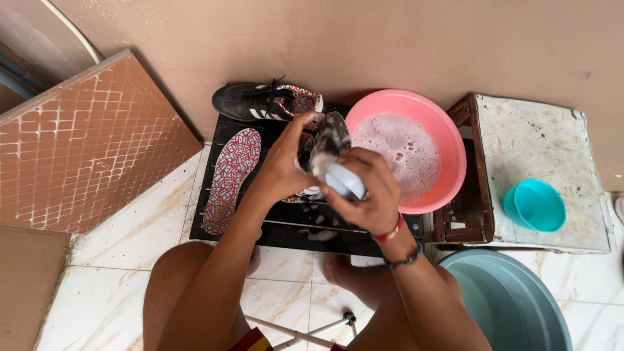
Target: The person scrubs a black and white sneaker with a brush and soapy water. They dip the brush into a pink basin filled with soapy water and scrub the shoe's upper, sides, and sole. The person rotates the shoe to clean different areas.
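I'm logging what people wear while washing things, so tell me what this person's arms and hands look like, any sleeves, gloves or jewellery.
Both arms are bare, with no sleeves and no gloves. The left hand has nothing on its wrist or fingers that shows. The right hand has two bands at the wrist: a red bracelet and, just behind it, a dark beaded one.

Black rack: shoe (black); insole.

Bare arms and knees; red band and dark beaded bracelet at right wrist.
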